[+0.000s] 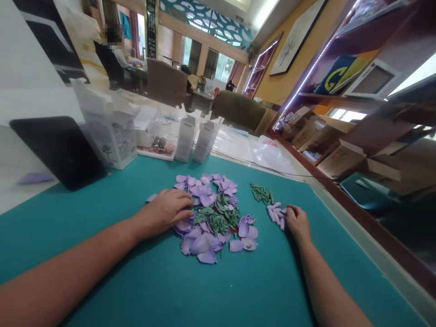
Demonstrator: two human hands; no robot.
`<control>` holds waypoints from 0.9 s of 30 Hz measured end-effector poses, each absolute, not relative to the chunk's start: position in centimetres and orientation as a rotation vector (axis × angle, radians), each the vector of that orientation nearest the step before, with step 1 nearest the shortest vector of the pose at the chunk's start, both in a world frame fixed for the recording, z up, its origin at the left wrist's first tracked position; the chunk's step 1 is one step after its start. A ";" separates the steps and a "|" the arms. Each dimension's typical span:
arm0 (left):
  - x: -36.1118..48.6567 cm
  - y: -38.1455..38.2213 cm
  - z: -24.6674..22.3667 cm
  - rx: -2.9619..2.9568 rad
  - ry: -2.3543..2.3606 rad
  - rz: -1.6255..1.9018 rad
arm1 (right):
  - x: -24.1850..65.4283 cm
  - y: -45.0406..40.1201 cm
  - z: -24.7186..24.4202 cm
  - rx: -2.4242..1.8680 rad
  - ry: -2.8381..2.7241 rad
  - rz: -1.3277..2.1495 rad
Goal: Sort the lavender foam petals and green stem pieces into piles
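Observation:
A heap of lilac foam flower petals (pixel 204 231) lies in the middle of the teal cutting mat (pixel 102 236), with dark green foam leaves (pixel 218 218) mixed into it. My left hand (pixel 166 211) rests on the heap's left edge, fingers curled together over the petals. Whether those fingers grip a petal is hidden. To the right, a small bunch of lilac bud-shaped pieces (pixel 275 215) lies against my right hand (pixel 298 222), whose curled fingers touch them. Green stem pieces (pixel 261 193) lie in a bunch just above these.
Several white printed cartons (pixel 109 127) stand at the mat's far edge, beside a black tablet (pixel 57 150) and a loose lilac petal (pixel 34 178). A clear plastic bag (pixel 269 154) lies behind the mat. Shelves with boxes (pixel 323 95) rise on the right. A person (pixel 109 59) stands far back.

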State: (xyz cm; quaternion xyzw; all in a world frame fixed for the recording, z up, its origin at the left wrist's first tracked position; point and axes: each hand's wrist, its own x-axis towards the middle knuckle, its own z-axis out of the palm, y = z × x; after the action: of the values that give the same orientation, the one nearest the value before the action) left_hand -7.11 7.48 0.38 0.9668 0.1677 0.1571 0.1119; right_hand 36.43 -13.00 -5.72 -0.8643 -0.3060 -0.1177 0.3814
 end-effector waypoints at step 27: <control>-7.2 7.5 0.3 2.830 0.421 0.520 | 34.9 -13.9 -4.2 -1.814 -0.478 -0.058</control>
State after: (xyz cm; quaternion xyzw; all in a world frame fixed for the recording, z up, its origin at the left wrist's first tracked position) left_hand -7.18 7.47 0.34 0.9666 0.1436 0.1777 0.1165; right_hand 34.94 -13.91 -4.19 -0.7796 -0.2054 -0.0248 0.5911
